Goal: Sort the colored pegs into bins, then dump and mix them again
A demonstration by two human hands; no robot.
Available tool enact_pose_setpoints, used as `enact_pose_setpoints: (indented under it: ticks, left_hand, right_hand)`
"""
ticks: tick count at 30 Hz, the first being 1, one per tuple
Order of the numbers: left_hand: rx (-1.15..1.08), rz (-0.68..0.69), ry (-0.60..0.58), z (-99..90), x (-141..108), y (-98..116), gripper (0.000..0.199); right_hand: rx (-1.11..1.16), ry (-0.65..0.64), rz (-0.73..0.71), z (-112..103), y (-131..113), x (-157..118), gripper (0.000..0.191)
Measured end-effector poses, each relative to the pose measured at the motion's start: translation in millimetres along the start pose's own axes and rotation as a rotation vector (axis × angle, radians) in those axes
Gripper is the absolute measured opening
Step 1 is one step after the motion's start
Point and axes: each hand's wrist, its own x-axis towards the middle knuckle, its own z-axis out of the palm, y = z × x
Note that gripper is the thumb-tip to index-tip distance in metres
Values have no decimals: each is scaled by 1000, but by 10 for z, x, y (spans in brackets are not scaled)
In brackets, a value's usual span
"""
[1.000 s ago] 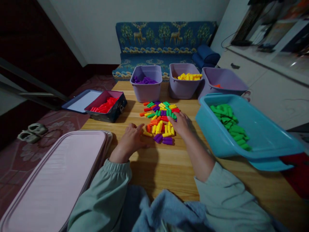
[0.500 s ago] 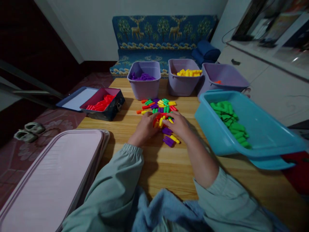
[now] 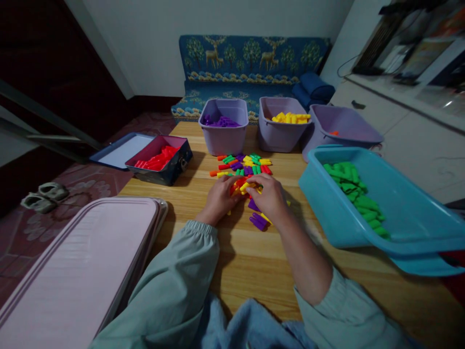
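Small bullet-shaped plastic pieces (image 3: 238, 166) in red, orange, yellow, green and purple lie in a loose pile on the wooden table. My left hand (image 3: 219, 198) curls its fingers around red and orange pieces (image 3: 238, 184) at the near side of the pile. Opposite it, my right hand (image 3: 269, 196) pinches a yellow piece (image 3: 246, 187) between thumb and fingers, close to the left fingertips. Beneath and beside the right hand lie purple pieces (image 3: 258, 222) and a few yellow ones, partly covered. Exactly how many pieces each hand holds is hidden.
Three lilac bins stand at the back: one with purple pieces (image 3: 222, 122), one with yellow (image 3: 290, 118), one with a little orange (image 3: 334, 133). A blue tub (image 3: 327, 228) with green pieces is right. Left are an open tin (image 3: 181, 162) of red pieces and pink lids (image 3: 83, 261).
The view has tilted slightly, so everything sits lower. My hands stay together over the near pile; the right fingers have closed in on the yellow piece near the left hand.
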Motion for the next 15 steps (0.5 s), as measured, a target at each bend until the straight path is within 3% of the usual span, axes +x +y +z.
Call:
enact_pose_setpoints:
  ticks: [6,11,15]
  left_hand:
    - [2,-37,-9,14,7,-7,53]
    - [23,-48,-15,15,12,16,56]
    - [35,-48,-20,2,13,48,52]
  right_hand:
    - [-9,-96,-17,24,-156,-28,19]
    - [-147,-143,94,53,25,-43,36]
    - [-148,-122,99,58,115,-43,27]
